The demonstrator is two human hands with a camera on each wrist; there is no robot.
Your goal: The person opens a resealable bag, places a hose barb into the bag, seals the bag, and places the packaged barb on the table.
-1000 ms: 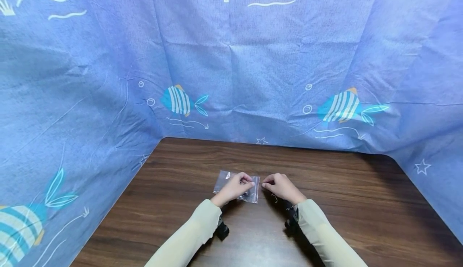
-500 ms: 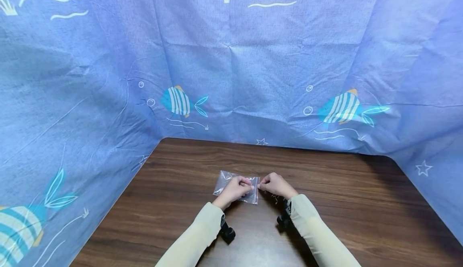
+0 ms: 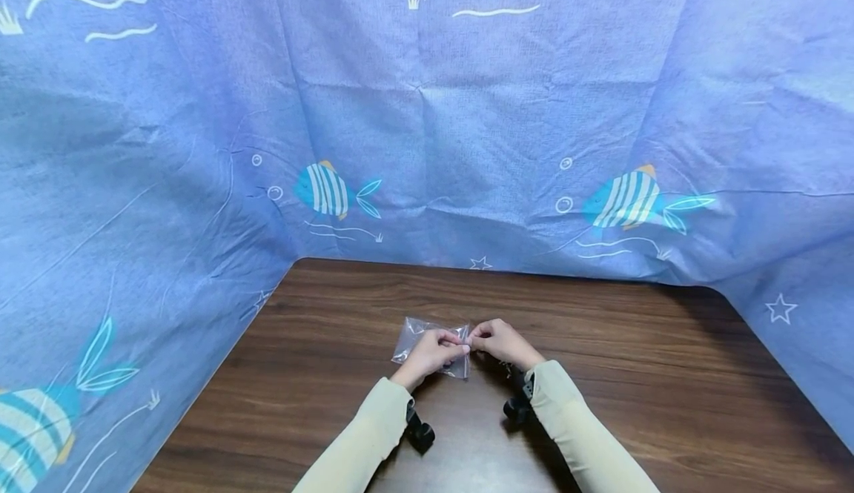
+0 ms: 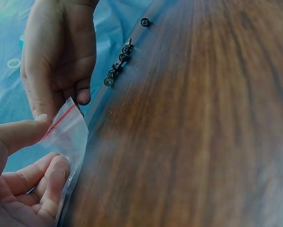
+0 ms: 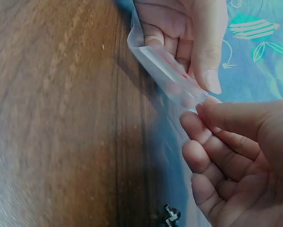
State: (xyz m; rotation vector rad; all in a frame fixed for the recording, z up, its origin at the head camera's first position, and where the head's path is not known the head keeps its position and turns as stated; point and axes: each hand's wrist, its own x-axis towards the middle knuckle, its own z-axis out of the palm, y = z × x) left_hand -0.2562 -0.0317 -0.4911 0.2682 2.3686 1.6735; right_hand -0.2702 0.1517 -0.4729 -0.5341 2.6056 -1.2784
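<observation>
A clear zip-lock bag (image 3: 414,333) with a red line along its mouth lies under my hands in the head view. My left hand (image 3: 434,352) holds it near the mouth, thumb by the red line and fingers curled against the plastic, as the left wrist view shows. Thumb and forefinger of my right hand (image 5: 240,151) pinch the corner of the bag's mouth (image 5: 165,75). Small dark screws (image 4: 117,66) stand in a loose row on the table beside my right hand, partly hidden beneath it in the head view.
A brown wood-grain table (image 3: 333,293) spreads around the hands. Blue cloth with printed fish (image 3: 480,144) hangs behind and at both sides. Black wrist cameras (image 3: 420,434) hang under both pale sleeves (image 3: 360,434).
My right hand has moved left to the bag's mouth and now pinches it, closing the gap between the hands. The bag's mouth end has shifted slightly left.
</observation>
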